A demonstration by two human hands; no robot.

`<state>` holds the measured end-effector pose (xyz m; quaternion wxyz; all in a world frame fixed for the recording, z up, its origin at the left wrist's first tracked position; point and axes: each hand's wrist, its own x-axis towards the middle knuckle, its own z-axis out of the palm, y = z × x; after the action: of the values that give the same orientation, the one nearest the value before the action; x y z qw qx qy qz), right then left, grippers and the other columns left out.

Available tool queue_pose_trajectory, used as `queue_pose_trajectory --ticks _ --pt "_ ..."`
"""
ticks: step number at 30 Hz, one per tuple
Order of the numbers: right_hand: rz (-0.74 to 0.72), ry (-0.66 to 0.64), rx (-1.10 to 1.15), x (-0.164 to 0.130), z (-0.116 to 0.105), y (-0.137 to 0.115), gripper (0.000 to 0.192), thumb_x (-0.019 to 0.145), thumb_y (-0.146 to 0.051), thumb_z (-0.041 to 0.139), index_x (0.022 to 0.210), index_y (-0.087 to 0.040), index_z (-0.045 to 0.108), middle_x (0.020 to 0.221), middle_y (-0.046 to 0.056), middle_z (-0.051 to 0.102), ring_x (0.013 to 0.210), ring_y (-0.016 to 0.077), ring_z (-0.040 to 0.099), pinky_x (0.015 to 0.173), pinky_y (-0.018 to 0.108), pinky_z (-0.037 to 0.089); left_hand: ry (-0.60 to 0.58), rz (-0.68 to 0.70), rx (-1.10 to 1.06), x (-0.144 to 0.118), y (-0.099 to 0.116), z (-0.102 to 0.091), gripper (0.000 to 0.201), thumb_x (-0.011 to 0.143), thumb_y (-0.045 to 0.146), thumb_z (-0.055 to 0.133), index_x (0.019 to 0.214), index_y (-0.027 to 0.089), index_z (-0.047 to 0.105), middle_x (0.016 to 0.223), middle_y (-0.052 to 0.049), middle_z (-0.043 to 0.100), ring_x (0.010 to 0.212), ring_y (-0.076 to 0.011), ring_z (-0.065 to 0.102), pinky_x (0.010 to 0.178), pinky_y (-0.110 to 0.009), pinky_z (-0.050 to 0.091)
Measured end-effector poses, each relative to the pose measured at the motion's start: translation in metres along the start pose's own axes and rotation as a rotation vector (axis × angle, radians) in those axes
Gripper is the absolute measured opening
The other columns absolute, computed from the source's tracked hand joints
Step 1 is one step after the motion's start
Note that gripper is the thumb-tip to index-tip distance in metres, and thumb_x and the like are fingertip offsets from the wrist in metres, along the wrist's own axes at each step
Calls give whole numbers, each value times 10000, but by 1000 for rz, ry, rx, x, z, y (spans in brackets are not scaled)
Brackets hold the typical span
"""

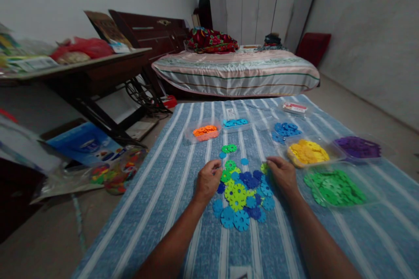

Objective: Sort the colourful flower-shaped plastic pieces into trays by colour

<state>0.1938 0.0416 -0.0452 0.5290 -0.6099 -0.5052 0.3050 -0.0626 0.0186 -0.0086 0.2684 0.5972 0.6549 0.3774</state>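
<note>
A loose pile of flat notched plastic discs (pixel 240 196), in lime, green, light blue and dark blue, lies on the striped cloth between my hands. My left hand (pixel 207 182) is at the pile's left edge with its fingers curled together beside a green disc (pixel 225 176). What those fingers hold, if anything, is hidden. On the right side, my right hand (pixel 284 177) pinches a lime-green disc (pixel 264 167) at the pile's upper right edge. A few green discs (pixel 229 148) and a light blue disc (pixel 244 161) lie beyond the pile.
Clear plastic boxes hold sorted discs: orange (pixel 205 131), light blue (pixel 235 123), blue (pixel 287 130), yellow (pixel 308 152), purple (pixel 358 146) and green (pixel 335 186). A lidded box (pixel 295 108) sits at the far right. A bed (pixel 235 72) stands beyond the striped cloth (pixel 157 209).
</note>
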Motion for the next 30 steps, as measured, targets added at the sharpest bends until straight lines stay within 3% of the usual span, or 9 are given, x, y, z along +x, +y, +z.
queue_pose_trajectory --ticks 5,9,14,19,25,28,30 --pt "4 -3 -11 -1 -1 0 344 715 -450 612 858 -177 765 870 77 749 852 254 675 820 374 514 9 5 -173 -4 -4 10 243 813 218 546 1023 201 666 1138 -51 723 1048 -178 687 969 -307 524" --pt "-25 -11 -47 -4 -1 -1 349 728 -470 607 835 -175 760 853 74 743 837 244 667 806 362 507 61 30 -301 -5 -6 12 214 805 265 548 948 204 695 1061 -48 750 1032 -202 694 962 -331 526" --pt "-105 -8 -143 -7 2 -5 358 753 -483 572 807 -178 751 831 76 730 808 239 655 784 360 500 52 -58 -470 0 -8 13 238 783 304 568 948 192 698 931 -51 763 875 -212 726 815 -343 584" --pt "-190 -54 -358 -7 9 -10 333 789 -426 509 794 -190 745 815 72 717 821 239 646 786 359 481 52 -104 -546 3 -7 17 195 765 286 568 888 190 686 859 -41 747 847 -210 725 689 -303 594" --pt "-356 -255 -738 -8 47 -47 267 876 -261 495 969 -194 736 964 89 701 951 226 603 856 325 419 36 -126 -531 3 -6 16 194 771 247 535 891 183 673 795 -24 734 750 -175 718 621 -260 579" --pt "-412 -400 -867 -11 72 -68 274 890 -327 558 1088 -196 696 1102 108 665 1055 243 560 877 330 399 31 -135 -502 3 -5 14 199 784 233 519 906 186 670 799 -16 739 663 -147 704 591 -236 557" --pt "-402 -469 -965 -13 84 -76 288 886 -391 586 1069 -194 687 1133 122 641 1096 267 533 869 348 392 31 -139 -478 3 -4 13 200 789 217 510 910 190 667 808 -11 744 591 -124 680 569 -221 539"
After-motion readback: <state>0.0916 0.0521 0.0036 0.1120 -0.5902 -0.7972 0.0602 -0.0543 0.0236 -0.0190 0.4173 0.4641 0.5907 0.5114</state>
